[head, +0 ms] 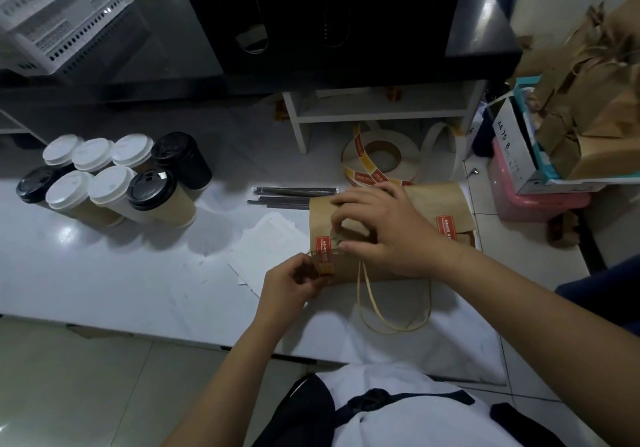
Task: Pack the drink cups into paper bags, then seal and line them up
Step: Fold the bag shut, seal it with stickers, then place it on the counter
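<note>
Head view: the paper bag (pixel 429 201) lies on the desk (pixel 104 273), contents hidden, long axis running left to right, folded mouth and handles toward the person. The right hand (pixel 381 232) grips the fold; the left hand (pixel 287 280) pinches a red sticker (pixel 324 251) at its left end. Lidded cups (pixel 110 187) stand upright well to the left.

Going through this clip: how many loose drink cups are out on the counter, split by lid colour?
Paper cups with white plastic lids: 5
Paper cups with black plastic lids: 3
Total: 8 cups, all grouped at the left of the white counter.
</note>
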